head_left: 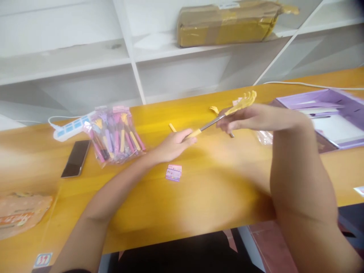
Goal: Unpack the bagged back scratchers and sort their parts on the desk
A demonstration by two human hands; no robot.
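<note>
Two bare hands at work over the table (204, 201); clock face centred on the yellow scratcher (212, 123), 12 toward the shelving (71, 62).

Pose: left forearm runs in from 7–8 o'clock, wrist nearly straight; left hand (178, 143) sits at 8 o'clock, fingers and thumb wrapped round the scratcher's handle. Right arm rises from 4 o'clock, then bends sharply at the wrist so that the right hand (250, 117), at 3 o'clock, points back toward 9. Its fingers are close together beside the metal shaft, near the hand-shaped head; blurred, cannot tell whether they pinch the shaft. Scratcher tilted, handle at 8 o'clock, head at 2, held above the table.

Surroundings: a second yellow head (214, 109) at 12, just beyond the shaft and partly hidden by the right hand. Yellow stick (172, 127) at 9, past the left hand. Small printed card (173, 173) at 7. Bagged scratchers (122, 138) at 9, with power strip (74, 127) and dark phone (75, 159) farther out. Taped carton (227, 26) at 12 on a shelf.

In the way: right arm covers part of the clear plastic (264, 137) and the near corner of the purple box (351, 143), both at 3.
</note>
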